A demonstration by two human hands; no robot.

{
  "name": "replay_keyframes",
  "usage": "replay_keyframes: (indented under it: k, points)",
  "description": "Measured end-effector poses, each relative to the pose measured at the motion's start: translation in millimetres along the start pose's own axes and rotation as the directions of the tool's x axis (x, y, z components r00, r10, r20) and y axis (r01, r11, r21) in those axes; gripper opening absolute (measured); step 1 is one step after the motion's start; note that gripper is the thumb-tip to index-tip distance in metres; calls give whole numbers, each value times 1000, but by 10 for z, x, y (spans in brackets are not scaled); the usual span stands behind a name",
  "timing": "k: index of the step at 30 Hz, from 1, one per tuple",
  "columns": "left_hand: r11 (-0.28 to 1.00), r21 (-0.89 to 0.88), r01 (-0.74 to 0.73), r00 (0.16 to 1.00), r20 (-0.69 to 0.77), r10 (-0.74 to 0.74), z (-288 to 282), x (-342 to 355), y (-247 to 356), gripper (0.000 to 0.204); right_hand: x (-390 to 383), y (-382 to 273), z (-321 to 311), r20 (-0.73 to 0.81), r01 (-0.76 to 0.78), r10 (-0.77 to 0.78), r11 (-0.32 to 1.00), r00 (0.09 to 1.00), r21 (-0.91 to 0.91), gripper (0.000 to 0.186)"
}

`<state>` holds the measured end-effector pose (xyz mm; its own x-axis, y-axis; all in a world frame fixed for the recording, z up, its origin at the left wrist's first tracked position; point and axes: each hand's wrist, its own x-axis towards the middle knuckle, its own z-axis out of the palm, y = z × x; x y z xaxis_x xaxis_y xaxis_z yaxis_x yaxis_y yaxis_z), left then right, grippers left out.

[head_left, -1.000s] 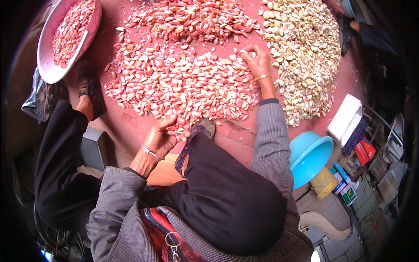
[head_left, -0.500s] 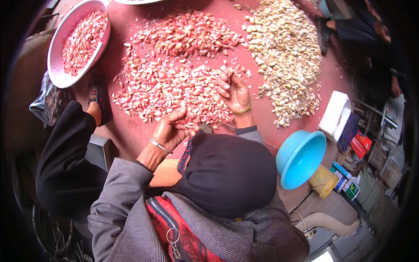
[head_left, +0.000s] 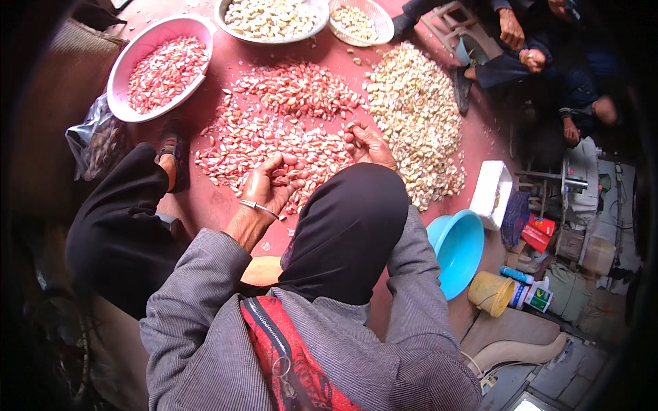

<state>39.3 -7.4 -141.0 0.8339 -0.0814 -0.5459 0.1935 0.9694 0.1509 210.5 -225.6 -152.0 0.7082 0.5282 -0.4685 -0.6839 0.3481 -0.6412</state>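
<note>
A wide heap of pink-skinned cloves lies on the red floor in front of me. Beside it, to the right, is a heap of pale peeled cloves. My left hand, with a thin bangle at the wrist, is cupped over the near edge of the pink heap and holds a few cloves. My right hand is raised palm-up just above the heap, its fingers curled on pink cloves at the fingertips. My black head cloth hides both forearms near the body.
A pink bowl of pink cloves sits far left, a metal bowl of peeled ones and a basket at the top. A blue basin, yellow bucket and white box stand right. Other people sit top right.
My right hand has drawn back from the far right of the pink heap toward my body. Both hands have lifted, curled on cloves. The view has tilted to show more bowls.
</note>
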Motion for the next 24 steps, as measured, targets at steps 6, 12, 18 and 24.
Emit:
replay_keyframes:
  k: [6,12,18,24]
  points:
    - [994,-35,-102,993,-66,100,31,-142,234,31,129,-306,320,96,55,-23,934,995,-353,22]
    - [988,-98,-119,992,-58,114,61,-181,322,36,142,-442,626,100,58,-26,942,995,-331,15]
    - [977,-167,-131,991,5,134,143,-155,400,41,72,-910,1201,311,108,-48,978,949,-179,12]
    - [918,-396,-26,971,210,118,124,-122,513,41,-103,-931,2049,383,-47,63,998,921,-52,15]
